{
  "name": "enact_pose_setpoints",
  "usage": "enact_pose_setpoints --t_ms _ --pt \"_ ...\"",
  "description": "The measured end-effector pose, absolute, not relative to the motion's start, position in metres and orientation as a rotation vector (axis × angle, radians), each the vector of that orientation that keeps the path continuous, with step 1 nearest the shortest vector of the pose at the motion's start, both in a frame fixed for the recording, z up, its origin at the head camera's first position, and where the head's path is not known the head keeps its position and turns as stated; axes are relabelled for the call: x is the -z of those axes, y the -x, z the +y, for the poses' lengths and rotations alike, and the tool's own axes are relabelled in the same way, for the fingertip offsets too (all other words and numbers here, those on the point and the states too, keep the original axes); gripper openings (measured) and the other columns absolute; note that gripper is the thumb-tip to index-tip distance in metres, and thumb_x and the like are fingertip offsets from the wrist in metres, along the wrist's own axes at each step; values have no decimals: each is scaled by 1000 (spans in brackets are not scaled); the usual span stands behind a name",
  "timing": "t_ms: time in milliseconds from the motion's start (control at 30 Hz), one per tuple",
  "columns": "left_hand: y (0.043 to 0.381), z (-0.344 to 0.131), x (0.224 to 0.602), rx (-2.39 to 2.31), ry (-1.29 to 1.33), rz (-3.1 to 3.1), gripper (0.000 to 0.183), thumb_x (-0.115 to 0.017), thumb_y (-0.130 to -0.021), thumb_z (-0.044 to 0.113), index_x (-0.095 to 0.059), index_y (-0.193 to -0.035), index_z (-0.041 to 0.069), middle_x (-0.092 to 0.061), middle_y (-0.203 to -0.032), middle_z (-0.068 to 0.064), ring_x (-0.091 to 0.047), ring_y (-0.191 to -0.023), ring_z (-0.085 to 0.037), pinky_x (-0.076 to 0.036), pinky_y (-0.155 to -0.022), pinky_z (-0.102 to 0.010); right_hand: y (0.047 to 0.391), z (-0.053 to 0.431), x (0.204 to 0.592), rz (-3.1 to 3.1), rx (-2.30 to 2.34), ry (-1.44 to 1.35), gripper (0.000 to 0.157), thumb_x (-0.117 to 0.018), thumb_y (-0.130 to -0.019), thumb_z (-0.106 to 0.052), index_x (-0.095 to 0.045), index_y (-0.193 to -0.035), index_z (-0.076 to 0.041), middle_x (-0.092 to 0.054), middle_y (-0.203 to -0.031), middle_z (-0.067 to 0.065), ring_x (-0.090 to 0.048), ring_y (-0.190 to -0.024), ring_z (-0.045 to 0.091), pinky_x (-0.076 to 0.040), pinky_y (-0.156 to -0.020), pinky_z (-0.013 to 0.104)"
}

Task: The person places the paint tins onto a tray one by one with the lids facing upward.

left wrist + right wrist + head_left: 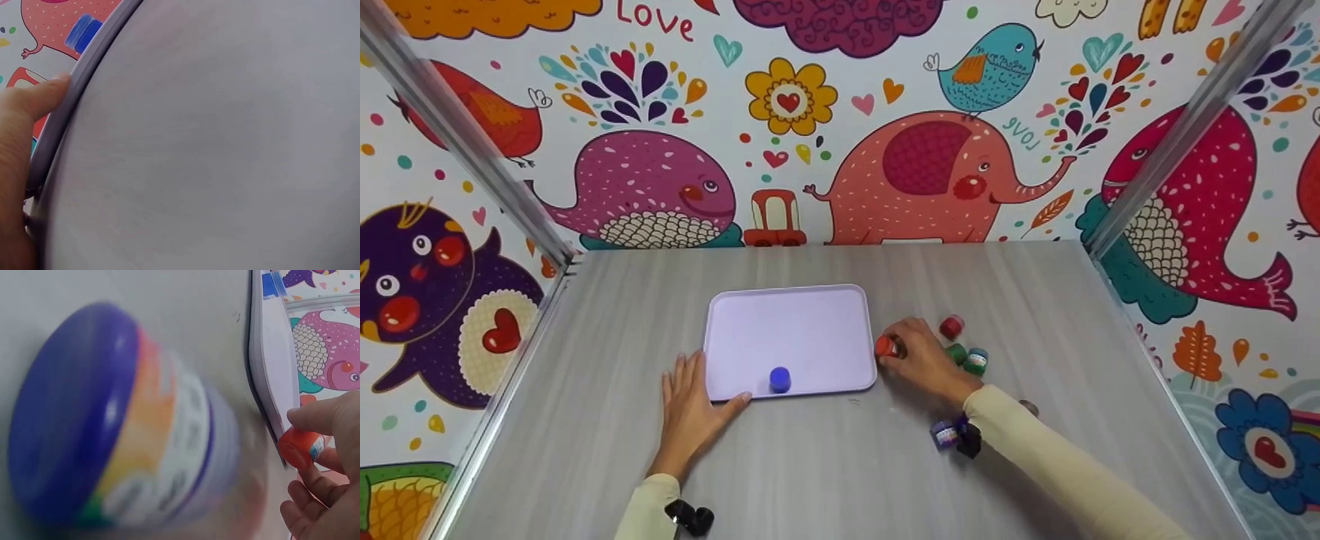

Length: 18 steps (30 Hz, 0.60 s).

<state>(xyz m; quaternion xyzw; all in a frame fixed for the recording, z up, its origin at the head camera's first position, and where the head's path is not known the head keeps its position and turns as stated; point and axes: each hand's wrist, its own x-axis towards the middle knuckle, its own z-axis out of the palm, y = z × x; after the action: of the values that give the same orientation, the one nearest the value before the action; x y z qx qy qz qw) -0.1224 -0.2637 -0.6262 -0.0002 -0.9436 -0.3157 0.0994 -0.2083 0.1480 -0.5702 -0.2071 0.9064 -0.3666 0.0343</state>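
Note:
A lilac tray [791, 330] lies on the table. My left hand [690, 412] rests against its left side, fingers extended along the edge and thumb over the near rim. Close to that rim inside the tray is a small blue paint jar [780, 380], also in the left wrist view behind the rim. Beside the tray's right edge, my right hand [924, 360] pinches an orange-red paint jar [886, 346] between thumb and fingers. In the right wrist view this orange-red jar [301, 449] shows its lid tilted toward the camera. A purple-lidded jar [169, 439] looms large and blurred there.
Right of my right hand are a red jar [952, 326], a green jar [956, 353] and a labelled green jar [976, 361]. A brownish round thing [1028, 407] sits partly behind my right sleeve. Metal posts and a patterned wall border the table.

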Motion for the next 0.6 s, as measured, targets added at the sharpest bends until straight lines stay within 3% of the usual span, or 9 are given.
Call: enact_pose_setpoints --t_ms 333,600 --pt "125 -265 627 944 -4 -2814 120 -85 -87 59 -31 -165 -13 -32 -172 -37 -12 -165 -55 3 -133 -69 206 128 571 2741 1200 577 33 -86 -98 -18 -73 -128 -14 -61 -117 -1 -53 -112 19 -57 -98 34" --pt "125 -266 629 950 -17 -2818 121 -85 -86 59 -29 -166 -13 -30 -173 -36 -9 -166 -53 4 -133 -68 209 113 572 2726 1250 689 32 -87 -97 -17 -73 -126 -12 -63 -115 0 -55 -111 21 -57 -94 34"
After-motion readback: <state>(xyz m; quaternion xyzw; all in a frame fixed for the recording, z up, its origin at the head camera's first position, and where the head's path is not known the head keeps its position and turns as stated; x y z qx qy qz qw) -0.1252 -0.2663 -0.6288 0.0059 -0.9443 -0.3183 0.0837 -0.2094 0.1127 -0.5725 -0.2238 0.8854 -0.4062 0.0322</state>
